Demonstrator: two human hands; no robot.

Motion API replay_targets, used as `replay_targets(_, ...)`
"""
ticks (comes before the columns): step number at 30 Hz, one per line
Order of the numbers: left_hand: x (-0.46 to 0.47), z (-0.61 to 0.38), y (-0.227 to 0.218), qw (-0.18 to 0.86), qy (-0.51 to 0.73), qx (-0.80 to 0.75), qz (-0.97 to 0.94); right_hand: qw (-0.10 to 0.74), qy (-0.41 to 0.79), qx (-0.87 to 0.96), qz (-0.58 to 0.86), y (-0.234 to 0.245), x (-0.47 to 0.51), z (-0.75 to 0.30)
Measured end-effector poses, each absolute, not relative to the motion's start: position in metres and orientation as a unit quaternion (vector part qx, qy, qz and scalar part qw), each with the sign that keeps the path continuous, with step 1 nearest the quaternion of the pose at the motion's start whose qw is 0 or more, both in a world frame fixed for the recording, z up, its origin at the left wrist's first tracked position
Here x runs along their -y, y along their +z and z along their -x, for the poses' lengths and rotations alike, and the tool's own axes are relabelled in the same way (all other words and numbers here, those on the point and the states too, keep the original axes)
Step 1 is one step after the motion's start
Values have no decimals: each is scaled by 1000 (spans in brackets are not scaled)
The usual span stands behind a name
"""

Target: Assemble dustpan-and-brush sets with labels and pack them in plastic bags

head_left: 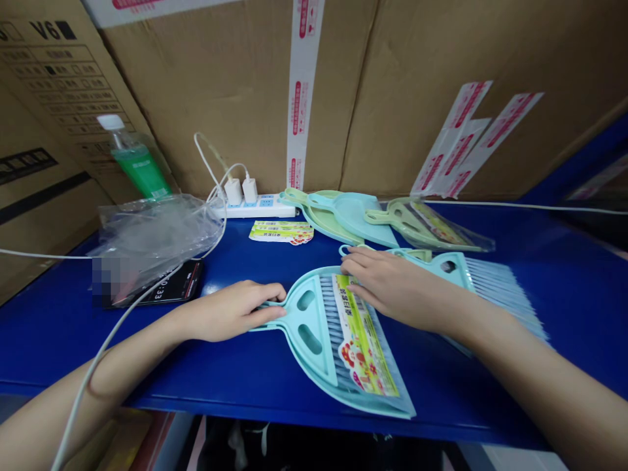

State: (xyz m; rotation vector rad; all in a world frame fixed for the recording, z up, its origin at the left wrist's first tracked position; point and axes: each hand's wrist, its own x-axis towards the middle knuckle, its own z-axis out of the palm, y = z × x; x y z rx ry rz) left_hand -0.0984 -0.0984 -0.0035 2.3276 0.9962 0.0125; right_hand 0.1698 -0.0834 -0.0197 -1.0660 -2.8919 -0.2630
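Fingers of the left hand point(230, 311) are closed around the handle of a light blue dustpan point(353, 399), with the thumb on the near side and only a small gap at the tips. Fingers of the right hand point(387, 288) are half bent and close together; they touch the upper end of a printed card point(366, 347), but whether they pinch it, I cannot tell.

This dustpan lies at the front of a blue table point(235, 379), between the two hands, with its wide edge toward the right. Inside it lies a brush point(328, 314) of the same colour, and the card rests over the bristles.

Behind the right forearm is a second light blue brush point(505, 288), partly hidden. Farther back, a blue dustpan point(363, 212) overlaps a green dustpan point(318, 222), and beside them is a green set point(400, 222) in clear plastic. Some more cards point(282, 232) lie just in front of a power strip point(265, 210). On the left side, a crumpled plastic bag point(157, 226) partly covers a phone point(176, 288), and behind the bag leans a green bottle point(142, 170).
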Motion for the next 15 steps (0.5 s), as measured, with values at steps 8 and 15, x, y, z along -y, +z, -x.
replay_targets(8,100,98,-3,296,5,-374,-879,27,-84,935,343,-16,83,-170)
replay_targets(15,99,98,-3,294,5,-376,-879,25,-83,935,344,-17,83,-170)
